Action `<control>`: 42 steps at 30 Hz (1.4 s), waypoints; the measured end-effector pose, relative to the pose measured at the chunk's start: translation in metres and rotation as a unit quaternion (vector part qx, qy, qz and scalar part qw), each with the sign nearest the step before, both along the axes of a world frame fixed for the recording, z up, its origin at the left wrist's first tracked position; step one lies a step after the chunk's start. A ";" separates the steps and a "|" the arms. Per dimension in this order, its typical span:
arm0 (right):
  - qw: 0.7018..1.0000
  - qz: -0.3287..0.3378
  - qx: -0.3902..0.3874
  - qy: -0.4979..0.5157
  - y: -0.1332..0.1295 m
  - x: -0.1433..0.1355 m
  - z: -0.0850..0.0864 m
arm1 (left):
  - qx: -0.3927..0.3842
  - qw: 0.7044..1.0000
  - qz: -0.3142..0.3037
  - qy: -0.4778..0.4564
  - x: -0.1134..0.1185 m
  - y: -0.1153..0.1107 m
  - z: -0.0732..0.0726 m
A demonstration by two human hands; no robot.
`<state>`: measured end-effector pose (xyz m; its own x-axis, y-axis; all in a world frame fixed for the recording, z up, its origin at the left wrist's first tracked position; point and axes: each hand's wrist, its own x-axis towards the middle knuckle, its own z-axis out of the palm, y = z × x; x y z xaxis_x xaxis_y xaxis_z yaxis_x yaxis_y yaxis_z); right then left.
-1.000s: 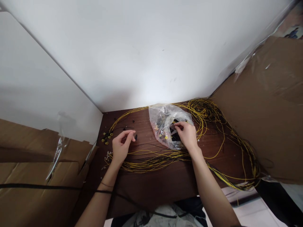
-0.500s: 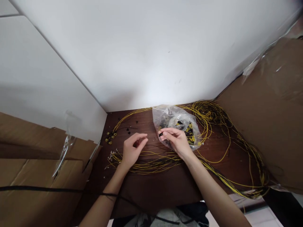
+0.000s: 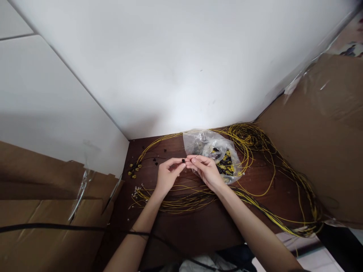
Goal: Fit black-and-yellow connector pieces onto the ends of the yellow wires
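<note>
My left hand (image 3: 167, 174) pinches a small black plastic part (image 3: 183, 161) between thumb and forefinger. Close against it from the right, my right hand (image 3: 206, 170) has its thumb and fingers pressed together. A thin dark line shows at these fingertips, too fine to make out. Just behind the right hand lies a clear plastic bag (image 3: 195, 139) holding many black and yellow plastic parts (image 3: 226, 162). Below both hands, a bundle of yellow and black wires (image 3: 181, 206) crosses the brown tabletop (image 3: 181, 230), with pale metallic tips (image 3: 136, 191) at its left end.
Yellow connectors (image 3: 134, 170) on wires lie at the far left, near several loose black bits (image 3: 155, 161). A wire coil (image 3: 246, 136) sits back right. Cardboard (image 3: 312, 143) walls the right side, more cardboard (image 3: 51, 215) the left. A black cable (image 3: 56, 226) hangs across the foreground.
My left hand has moved right and its fingertips have closed on the small black part, which was at my right fingertips before. The two hands now meet. The view has shifted slightly.
</note>
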<state>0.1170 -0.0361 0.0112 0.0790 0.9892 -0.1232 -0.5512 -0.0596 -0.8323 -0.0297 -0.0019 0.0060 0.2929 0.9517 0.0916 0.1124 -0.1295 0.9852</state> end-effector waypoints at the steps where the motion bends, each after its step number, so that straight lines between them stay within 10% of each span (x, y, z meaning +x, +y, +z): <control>1: 1.000 -0.007 0.003 -0.009 0.003 0.000 0.001 | 0.003 1.000 0.006 -0.004 0.001 0.004 0.000; 16: 0.986 -0.028 0.007 -0.162 0.029 0.003 -0.015 | 0.069 0.997 0.041 -0.003 0.003 0.026 -0.026; 26: 0.897 -0.071 0.082 -0.429 0.017 0.001 -0.018 | 0.126 0.992 0.017 0.016 -0.001 0.023 -0.022; 42: 0.856 -0.088 0.113 -0.497 0.016 -0.006 -0.017 | 0.149 0.988 -0.013 0.035 0.001 0.023 -0.021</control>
<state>0.1114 -0.0200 -0.0060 0.1839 0.9407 0.2852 0.4512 0.1770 -0.8747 -0.0284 0.0207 -0.0151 0.3322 0.8774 0.3461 0.1719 -0.4171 0.8924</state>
